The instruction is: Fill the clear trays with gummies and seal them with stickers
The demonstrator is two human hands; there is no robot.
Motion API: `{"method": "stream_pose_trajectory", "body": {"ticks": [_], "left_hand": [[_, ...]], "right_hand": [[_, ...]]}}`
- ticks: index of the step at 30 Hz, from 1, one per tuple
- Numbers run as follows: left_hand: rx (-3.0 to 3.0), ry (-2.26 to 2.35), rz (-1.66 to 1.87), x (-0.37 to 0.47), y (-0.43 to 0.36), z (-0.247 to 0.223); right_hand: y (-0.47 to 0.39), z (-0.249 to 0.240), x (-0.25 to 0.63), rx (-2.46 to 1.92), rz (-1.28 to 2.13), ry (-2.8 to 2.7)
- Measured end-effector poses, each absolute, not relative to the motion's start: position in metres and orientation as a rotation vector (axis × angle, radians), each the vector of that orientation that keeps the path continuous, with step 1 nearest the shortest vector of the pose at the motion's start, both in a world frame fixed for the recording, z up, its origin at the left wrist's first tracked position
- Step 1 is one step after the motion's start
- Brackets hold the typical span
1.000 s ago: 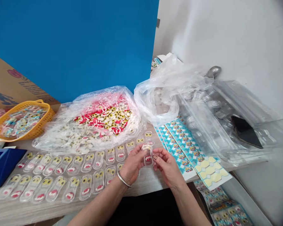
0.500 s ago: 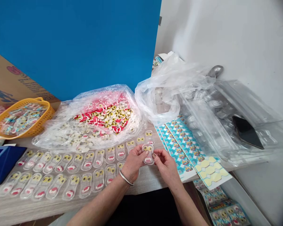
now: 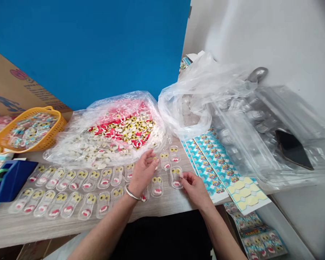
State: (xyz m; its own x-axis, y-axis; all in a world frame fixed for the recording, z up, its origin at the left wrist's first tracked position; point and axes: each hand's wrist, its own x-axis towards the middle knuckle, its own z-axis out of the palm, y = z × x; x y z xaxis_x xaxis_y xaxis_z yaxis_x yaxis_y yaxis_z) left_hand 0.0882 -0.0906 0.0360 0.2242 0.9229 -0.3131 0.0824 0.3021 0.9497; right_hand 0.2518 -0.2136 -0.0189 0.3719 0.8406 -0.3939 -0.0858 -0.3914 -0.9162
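Observation:
My right hand [image 3: 194, 188] pinches the lower right edge of a clear plastic blister shell [image 3: 176, 176] lying at or just above the tabletop. Inside that shell sit two yellow googly eyes and a red-and-white mouth piece. To its left, my left hand [image 3: 144, 171] is off the shell, fingers loosely curved and apart, over the upper row. No object shows in it, though part of the palm is hidden. Filled blister shells [image 3: 85, 209] lie in two rows along the table. Behind them, a clear bag [image 3: 124, 126] spills eye and mouth pieces.
A yellow basket [image 3: 60, 126] of small packs and a blue tape dispenser [image 3: 21, 180] stand left. Printed card sheets [image 3: 211, 159] lie right, beside plastic bags [image 3: 241, 133] of clear shells and a black flat object [image 3: 294, 150]. A blue panel [image 3: 97, 47] rises behind.
My left hand has let go of the shell and moved left and up. My right hand has kept hold of the shell and lowered it toward the table. The view has shifted slightly.

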Motion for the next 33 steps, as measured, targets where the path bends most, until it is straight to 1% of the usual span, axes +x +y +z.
{"method": "stream_pose_trajectory", "body": {"ticks": [3,5,9,12,14,17,26,28,30,33], "left_hand": [[1.405,1.242,0.844,0.073,-0.090,0.043],[1.668,1.110,0.802,0.068,-0.100,0.040],[2.327,0.797,0.494,0.072,-0.127,0.018],[2.607,0.747,0.331,0.078,-0.138,0.005],[2.674,0.744,0.289,0.080,-0.139,0.002],[2.699,0.749,0.263,0.081,-0.138,0.001],[2.728,0.754,0.291,0.086,-0.136,0.005],[2.737,0.723,0.321,0.086,-0.135,0.004],[2.739,0.694,0.363,0.084,-0.132,0.004],[2.729,0.685,0.459,0.081,-0.127,0.004]], "right_hand": [[-0.217,-0.026,0.250,-1.785,1.127,-0.863],[-0.216,-0.025,0.243,-1.884,1.084,-0.985],[-0.213,-0.018,0.230,-2.093,0.902,-1.241],[-0.213,-0.012,0.225,-2.226,0.712,-1.431],[-0.214,-0.010,0.224,-2.289,0.664,-1.498],[-0.214,-0.011,0.225,-2.286,0.679,-1.497],[-0.214,-0.006,0.246,-2.043,0.750,-1.348],[-0.208,-0.002,0.264,-2.060,0.680,-1.315],[-0.198,0.001,0.289,-2.145,0.539,-1.309],[-0.173,0.003,0.333,-2.405,0.190,-1.313]]}}
